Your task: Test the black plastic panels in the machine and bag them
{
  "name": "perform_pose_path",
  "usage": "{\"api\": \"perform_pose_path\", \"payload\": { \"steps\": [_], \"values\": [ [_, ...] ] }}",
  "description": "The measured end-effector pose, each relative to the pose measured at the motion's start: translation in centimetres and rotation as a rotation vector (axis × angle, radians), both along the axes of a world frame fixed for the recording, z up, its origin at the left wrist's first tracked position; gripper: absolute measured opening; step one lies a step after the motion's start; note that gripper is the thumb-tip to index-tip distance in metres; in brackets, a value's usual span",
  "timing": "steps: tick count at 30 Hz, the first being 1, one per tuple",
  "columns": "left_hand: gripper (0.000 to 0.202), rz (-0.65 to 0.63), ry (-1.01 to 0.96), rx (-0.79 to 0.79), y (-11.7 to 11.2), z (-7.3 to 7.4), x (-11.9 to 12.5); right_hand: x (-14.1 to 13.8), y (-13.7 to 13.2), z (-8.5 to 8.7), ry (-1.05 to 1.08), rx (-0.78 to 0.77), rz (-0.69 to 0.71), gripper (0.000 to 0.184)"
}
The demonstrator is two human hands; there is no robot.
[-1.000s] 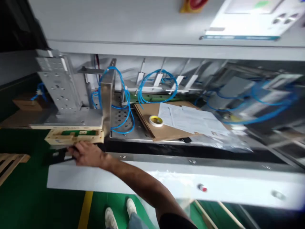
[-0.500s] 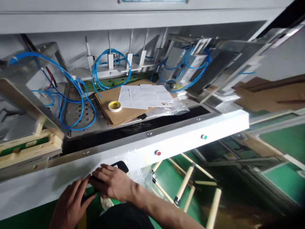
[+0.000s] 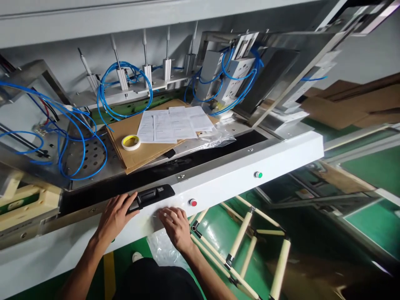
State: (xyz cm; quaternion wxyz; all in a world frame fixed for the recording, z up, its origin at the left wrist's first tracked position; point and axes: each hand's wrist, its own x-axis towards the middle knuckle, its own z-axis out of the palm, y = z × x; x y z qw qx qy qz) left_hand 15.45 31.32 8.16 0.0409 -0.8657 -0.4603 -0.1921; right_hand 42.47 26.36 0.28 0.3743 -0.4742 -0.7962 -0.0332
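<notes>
My left hand (image 3: 118, 213) grips the left end of a long black plastic trim piece (image 3: 156, 196) with a rectangular recess and a small light label. Its thumb is at the near side and its fingers lie over the top. The piece is at the front edge of the machine, over the white front panel (image 3: 228, 181). My right hand (image 3: 176, 227) is just below and right of the piece, apart from it, fingers loosely bent with nothing seen in them. Beneath that hand hangs a clear plastic bag (image 3: 167, 248).
On the machine bed lie cardboard sheets (image 3: 128, 160), papers (image 3: 175, 125) and a tape roll (image 3: 131, 142). Blue air hoses (image 3: 101, 100) loop around. A red button (image 3: 193, 203) and a green button (image 3: 258, 175) stick out of the panel. A cream tube frame (image 3: 242, 237) stands below right.
My hands were together low at the left with the black piece; now they are apart. The left has raised the piece to the panel's edge, and the right has let go. The view has shifted.
</notes>
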Motion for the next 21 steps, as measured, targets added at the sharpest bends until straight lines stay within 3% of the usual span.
{"api": "perform_pose_path", "payload": {
  "steps": [10, 15, 17, 19, 21],
  "values": [
    [0.052, -0.027, 0.001, -0.053, 0.9, -0.9, 1.1, -0.1, 0.3, -0.6, 0.094, 0.019, 0.038, 0.031],
    [0.060, -0.001, -0.126, -0.084, 0.9, -0.6, 0.6, 0.2, 0.5, 0.8, 0.031, 0.013, 0.035, 0.027],
    [0.060, 0.091, -0.286, -0.040, 0.2, -0.6, -1.1, 0.4, 0.5, 2.0, -0.001, 0.008, 0.038, 0.025],
    [0.056, 0.268, -0.451, 0.089, -1.4, -0.9, -3.1, 0.6, 0.6, 3.2, -0.015, 0.013, 0.052, 0.025],
    [0.058, 0.374, -0.485, 0.243, -3.5, -1.5, -4.5, 0.6, 0.8, 4.2, -0.020, 0.018, 0.072, 0.025]
  ]
}}
